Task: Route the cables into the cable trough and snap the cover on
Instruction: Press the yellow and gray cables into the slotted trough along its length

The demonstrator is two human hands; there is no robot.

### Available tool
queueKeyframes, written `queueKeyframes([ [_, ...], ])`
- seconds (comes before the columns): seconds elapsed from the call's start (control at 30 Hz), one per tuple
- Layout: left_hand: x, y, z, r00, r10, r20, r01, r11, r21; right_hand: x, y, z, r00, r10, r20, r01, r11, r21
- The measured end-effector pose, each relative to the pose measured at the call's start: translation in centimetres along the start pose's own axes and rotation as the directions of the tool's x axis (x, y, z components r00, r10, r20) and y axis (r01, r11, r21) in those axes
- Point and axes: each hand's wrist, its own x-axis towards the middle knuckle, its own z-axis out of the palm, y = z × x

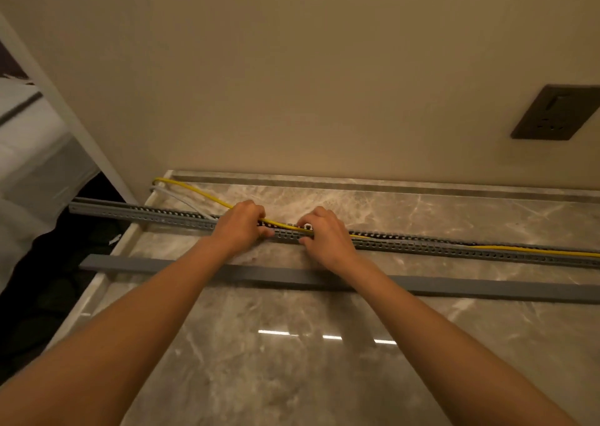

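Both hands, the left hand (242, 222) and right hand (321, 234), pinch the yellow cable (194, 191) over the cable trough (422, 247), which runs lengthwise near the worktop's (292, 377) far edge; the cover (487, 287) lies parallel, nearer.

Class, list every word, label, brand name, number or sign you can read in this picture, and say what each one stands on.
None can be read.
wall socket: only switch and pin-hole shapes, no legible marking.
cable trough, cover, yellow cable: no print visible.
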Motion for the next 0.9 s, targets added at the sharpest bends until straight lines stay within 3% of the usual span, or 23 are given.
queueKeyframes([
  [0.3, 1.9, -7.5, -1.6, 0.976, 0.200, 0.082, -0.199, 0.980, -0.011, 3.0, -6.4, 3.6, 0.995, 0.094, -0.027, -0.092, 0.994, 0.065],
  [0.47, 3.4, -9.9, -2.7, 0.968, 0.182, 0.174, -0.193, 0.980, 0.048, 3.4, -7.4, 4.2, 0.985, 0.155, -0.073, -0.152, 0.988, 0.038],
  [0.6, 3.8, -10.3, -2.8, 0.978, 0.207, 0.038, -0.209, 0.975, 0.069, 3.7, -7.8, 4.2, 0.975, 0.196, -0.101, -0.195, 0.981, 0.022],
  [0.67, 3.2, -10.2, -2.7, 0.964, 0.264, -0.018, -0.257, 0.950, 0.177, 3.7, -7.9, 4.1, 0.975, 0.193, -0.110, -0.196, 0.981, -0.015],
  [0.77, 2.4, -10.2, -1.9, 0.915, 0.395, -0.079, -0.366, 0.898, 0.246, 3.5, -7.9, 4.2, 0.980, 0.173, -0.101, -0.180, 0.982, -0.062],
  [0.9, 1.4, -10.6, -0.9, 0.796, 0.582, -0.164, -0.528, 0.801, 0.281, 3.6, -7.6, 4.1, 0.990, 0.135, -0.048, -0.141, 0.977, -0.161],
])
